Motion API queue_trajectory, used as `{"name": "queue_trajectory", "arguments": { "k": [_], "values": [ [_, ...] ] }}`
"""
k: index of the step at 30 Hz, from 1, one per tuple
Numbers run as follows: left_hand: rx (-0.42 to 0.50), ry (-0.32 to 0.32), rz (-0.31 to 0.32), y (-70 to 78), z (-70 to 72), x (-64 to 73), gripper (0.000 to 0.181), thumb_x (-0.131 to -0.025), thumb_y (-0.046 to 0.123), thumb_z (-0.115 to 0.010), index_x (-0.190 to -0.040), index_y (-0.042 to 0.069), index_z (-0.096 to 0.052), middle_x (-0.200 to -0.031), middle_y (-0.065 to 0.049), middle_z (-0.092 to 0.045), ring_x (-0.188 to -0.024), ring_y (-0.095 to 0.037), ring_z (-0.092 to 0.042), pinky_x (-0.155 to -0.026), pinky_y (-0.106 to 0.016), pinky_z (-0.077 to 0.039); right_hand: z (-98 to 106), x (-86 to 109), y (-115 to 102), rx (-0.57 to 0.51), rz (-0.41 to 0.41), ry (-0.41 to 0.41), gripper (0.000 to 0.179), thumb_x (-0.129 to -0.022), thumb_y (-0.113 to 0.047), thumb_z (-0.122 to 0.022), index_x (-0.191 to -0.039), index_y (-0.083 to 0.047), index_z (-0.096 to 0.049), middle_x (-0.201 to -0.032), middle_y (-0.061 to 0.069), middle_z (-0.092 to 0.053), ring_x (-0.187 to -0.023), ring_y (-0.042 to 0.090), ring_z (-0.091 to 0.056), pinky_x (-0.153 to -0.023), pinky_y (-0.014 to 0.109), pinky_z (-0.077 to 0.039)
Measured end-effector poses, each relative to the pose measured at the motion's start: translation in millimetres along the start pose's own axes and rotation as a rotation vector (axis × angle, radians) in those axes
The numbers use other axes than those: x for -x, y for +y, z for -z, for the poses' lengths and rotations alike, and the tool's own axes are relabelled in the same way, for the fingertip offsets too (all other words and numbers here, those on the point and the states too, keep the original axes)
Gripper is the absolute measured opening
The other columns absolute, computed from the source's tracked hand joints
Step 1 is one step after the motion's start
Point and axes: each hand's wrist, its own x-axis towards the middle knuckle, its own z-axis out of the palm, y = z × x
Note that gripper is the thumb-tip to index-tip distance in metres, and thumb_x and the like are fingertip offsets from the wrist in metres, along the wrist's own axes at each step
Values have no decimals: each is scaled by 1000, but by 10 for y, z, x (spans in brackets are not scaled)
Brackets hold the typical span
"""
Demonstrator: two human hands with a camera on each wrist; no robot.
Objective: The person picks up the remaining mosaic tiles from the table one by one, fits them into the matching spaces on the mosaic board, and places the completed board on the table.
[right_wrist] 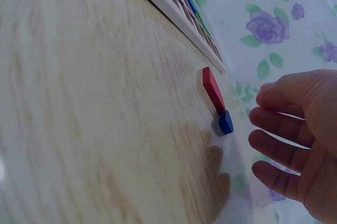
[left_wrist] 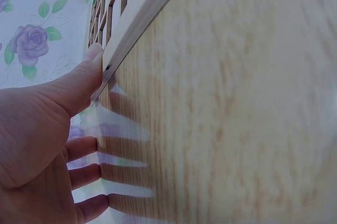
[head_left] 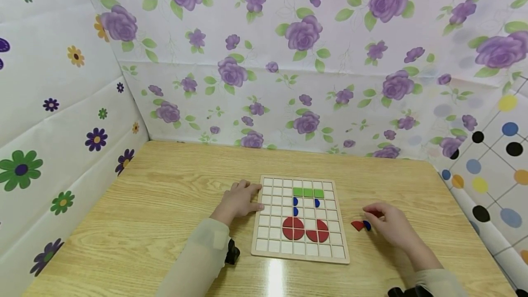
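A wooden grid board [head_left: 300, 259] lies on the table in the head view, with flat colored pieces in some of its squares. My left hand [head_left: 239, 200] is at the board's left edge. Its thumb touches the rim in the left wrist view, while the other fingers spread by the table. Right of the board, a red quarter-circle piece [head_left: 357, 226] and a blue half-circle piece [head_left: 367, 226] lie touching on the wood. Beside them hovers my right hand [head_left: 389, 224], its fingers loosely bent. The right wrist view shows a gap between those fingers and the blue piece [right_wrist: 225, 123].
On the board are green squares [head_left: 308, 193] in a row, blue half-circles [head_left: 295, 211], a full red circle [head_left: 293, 228] and a red three-quarter circle [head_left: 318, 233]. The wooden table [head_left: 185, 173] meets a flowered cloth wall [head_left: 268, 95] at the back.
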Motion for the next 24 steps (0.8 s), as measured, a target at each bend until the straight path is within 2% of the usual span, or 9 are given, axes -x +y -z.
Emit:
{"name": "queue_trajectory", "arguments": {
  "k": [5,9,16,24],
  "values": [
    [-4,-6,0,-3,-3,-6,66,-87,48,-62,-145,27,-39,-149,-13,-33,-135,-36,-31,-106,-60,-31,-2,4,25,-4,-14,-80,25,-88,-19,-68,-106,-3,-70,-98,8,-68,-80,12,-61,-63,21,-50],
    [-10,-8,0,-7,-6,-8,65,-87,48,-62,-145,27,-39,-149,-13,-34,-135,-36,-31,-105,-60,-32,-11,5,44,17,-1,-113,24,-85,-19,-71,-102,-3,-71,-90,3,-66,-73,7,-55,-60,21,-47],
    [-7,-9,1,-4,-4,-2,65,-87,47,-62,-145,27,-40,-150,-13,-33,-135,-37,-31,-105,-60,-32,-16,21,16,73,16,-132,21,-83,-17,-72,-98,-3,-73,-88,4,-63,-73,12,-51,-59,23,-42],
    [-4,-3,-1,-6,-5,-2,66,-87,48,-62,-145,27,-40,-150,-14,-33,-135,-37,-31,-105,-60,-32,-22,22,15,95,26,-142,18,-82,-12,-71,-97,-3,-73,-90,6,-64,-75,12,-54,-62,24,-45]
  ]
}}
